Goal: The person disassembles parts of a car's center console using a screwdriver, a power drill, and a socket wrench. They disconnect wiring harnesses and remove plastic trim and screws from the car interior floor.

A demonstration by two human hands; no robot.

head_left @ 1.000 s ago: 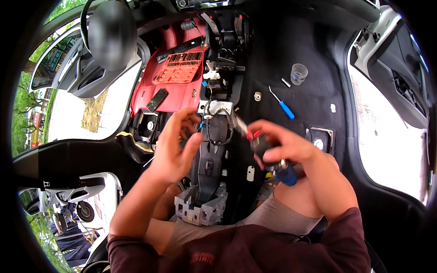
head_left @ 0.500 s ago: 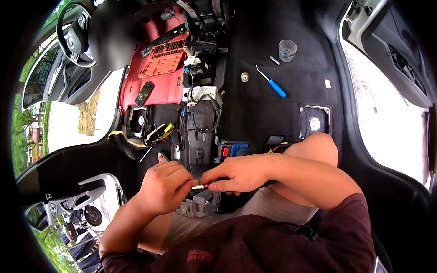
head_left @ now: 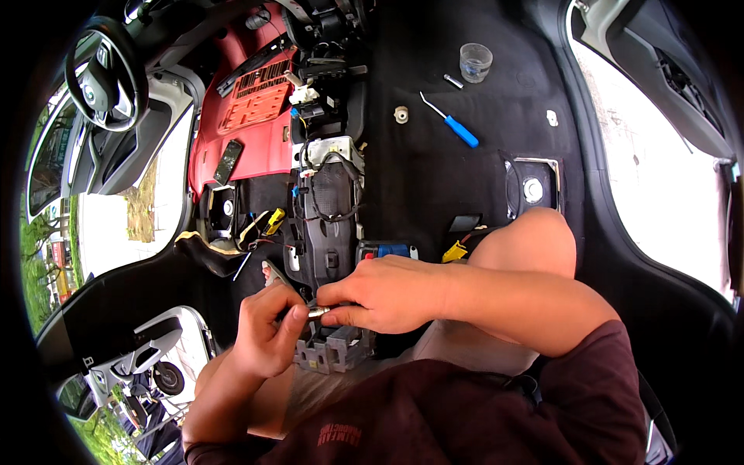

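My left hand (head_left: 267,329) and my right hand (head_left: 391,291) meet low over the centre tunnel (head_left: 332,213), fingers closed round a small silver cylindrical metal piece (head_left: 316,312), mostly hidden by them. A grey metal bracket (head_left: 329,353) sits just below my hands. Beyond my right hand, a blue and red power tool (head_left: 391,252) lies beside the tunnel, partly covered by that hand. Black wiring (head_left: 353,174) loops over the tunnel.
A blue-handled pick tool (head_left: 461,132), a clear cup (head_left: 475,62) and a small metal socket (head_left: 453,80) lie on the black floor. A phone (head_left: 227,163) rests on the red floor section (head_left: 260,147). Yellow connectors (head_left: 273,221) sit left of the tunnel; open doors flank both sides.
My hands came together, right hand moving left, both closing on the metal piece, then shifted slightly left. The blue and red tool, earlier at my right hand, now lies beside the tunnel.
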